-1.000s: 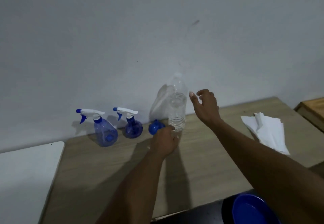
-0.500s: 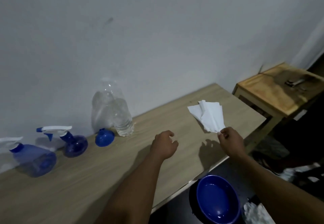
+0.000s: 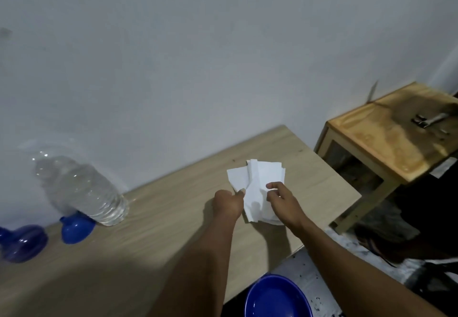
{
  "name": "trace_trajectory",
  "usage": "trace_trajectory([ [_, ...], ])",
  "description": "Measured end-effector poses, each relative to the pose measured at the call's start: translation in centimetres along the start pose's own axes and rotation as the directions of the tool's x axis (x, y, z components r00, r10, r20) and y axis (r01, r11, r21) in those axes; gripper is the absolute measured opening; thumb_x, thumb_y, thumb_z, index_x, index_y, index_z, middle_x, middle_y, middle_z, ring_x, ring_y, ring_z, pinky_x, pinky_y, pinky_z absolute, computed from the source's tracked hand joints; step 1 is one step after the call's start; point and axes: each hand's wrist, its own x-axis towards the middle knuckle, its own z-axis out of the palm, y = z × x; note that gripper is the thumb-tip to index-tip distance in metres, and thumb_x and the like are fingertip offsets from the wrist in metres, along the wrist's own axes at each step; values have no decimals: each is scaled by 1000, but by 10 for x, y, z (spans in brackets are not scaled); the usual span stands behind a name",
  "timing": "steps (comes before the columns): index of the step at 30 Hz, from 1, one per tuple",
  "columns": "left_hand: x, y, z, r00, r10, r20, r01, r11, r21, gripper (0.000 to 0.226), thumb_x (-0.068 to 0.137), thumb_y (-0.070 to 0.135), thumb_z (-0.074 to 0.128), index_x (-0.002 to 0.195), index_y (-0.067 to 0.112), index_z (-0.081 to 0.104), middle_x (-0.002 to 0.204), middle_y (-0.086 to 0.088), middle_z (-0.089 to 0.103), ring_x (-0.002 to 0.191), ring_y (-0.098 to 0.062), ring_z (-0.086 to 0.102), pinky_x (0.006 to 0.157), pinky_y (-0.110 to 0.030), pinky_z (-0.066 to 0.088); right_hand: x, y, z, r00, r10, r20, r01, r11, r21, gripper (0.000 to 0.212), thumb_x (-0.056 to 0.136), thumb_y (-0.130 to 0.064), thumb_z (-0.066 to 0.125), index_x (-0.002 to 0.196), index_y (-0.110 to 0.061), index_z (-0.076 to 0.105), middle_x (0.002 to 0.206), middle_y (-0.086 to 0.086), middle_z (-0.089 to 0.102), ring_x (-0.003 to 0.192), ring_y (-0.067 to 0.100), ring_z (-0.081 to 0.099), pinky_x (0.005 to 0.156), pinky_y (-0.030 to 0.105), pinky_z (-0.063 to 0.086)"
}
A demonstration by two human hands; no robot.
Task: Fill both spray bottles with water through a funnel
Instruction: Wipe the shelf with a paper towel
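Note:
A stack of white paper tissues (image 3: 257, 180) lies on the right part of the wooden table (image 3: 158, 217). My left hand (image 3: 228, 204) pinches its left edge and my right hand (image 3: 282, 201) grips its near right side. A clear water bottle (image 3: 81, 190) stands at the back left by the wall. The blue funnel (image 3: 76, 228) sits upside down just in front of it. One blue spray bottle (image 3: 22, 242) shows only its round base at the left edge; its head is cut off. The second spray bottle is out of view.
A blue bowl (image 3: 277, 299) sits below the table's near edge. A low wooden stool (image 3: 391, 138) with a small metal tool (image 3: 428, 119) on top stands to the right of the table. The white wall runs behind.
The view has swung right. Both hands left the water bottle and moved right to the tissues, and both now hold them.

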Motion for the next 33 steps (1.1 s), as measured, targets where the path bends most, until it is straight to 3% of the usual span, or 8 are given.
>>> trace_trajectory([
  [5,8,8,20,998,-61,-12,60,996,-67,24,76,24,80,89,5,75,92,-11,76,83,-31,72,77,-36,60,10,11,-5,999,14,38,-14,1000,17,22,102,-27,43,117,-19,56,116,0,60,107,22,55,92,35,45],
  [10,4,13,2,995,-46,-93,26,979,-200,19,76,25,60,78,9,70,79,-10,72,75,-33,70,72,-44,61,16,8,-11,996,27,86,-28,1000,12,24,104,-31,38,112,-18,57,111,-1,59,106,22,54,95,39,44],
  [13,0,18,-20,988,-20,-153,-8,984,-176,26,84,25,52,96,8,66,98,-13,70,87,-35,67,64,-37,58,17,2,-10,995,18,97,-13,998,-57,28,105,-31,38,112,-13,58,108,0,57,105,24,54,96,38,44],
  [17,-1,16,-43,971,61,-230,-77,995,-64,30,93,17,52,121,10,59,124,-9,64,113,-33,60,92,-35,50,21,-1,-6,992,14,123,7,985,-171,30,103,-33,38,113,-12,58,118,7,61,105,26,56,98,43,47],
  [19,-1,12,-52,965,79,-248,-97,993,-61,29,95,17,51,123,15,58,127,-3,63,112,-30,61,86,-29,49,22,-2,-4,990,15,138,17,974,-227,33,102,-35,40,120,-13,57,127,9,60,109,26,56,100,44,47],
  [21,-4,12,-63,965,86,-249,-107,992,-74,28,97,19,49,123,17,58,125,1,62,109,-29,63,71,-23,45,23,-3,-2,989,8,146,33,961,-276,37,101,-34,41,128,-11,55,134,11,58,114,28,56,100,41,46],
  [29,-10,9,-123,954,251,-166,-270,957,-107,23,89,35,69,89,12,68,87,-2,64,82,-21,58,72,-27,41,13,-20,0,991,-117,58,130,865,-485,38,96,-29,54,131,-15,55,131,10,63,117,30,58,95,38,47],
  [33,-27,-1,-167,966,258,19,-248,946,-210,12,84,26,77,87,15,72,91,-11,71,76,-25,64,74,-43,57,-3,-65,18,995,-92,40,97,988,-122,20,96,-32,54,106,-18,64,110,3,67,96,20,60,83,32,44],
])
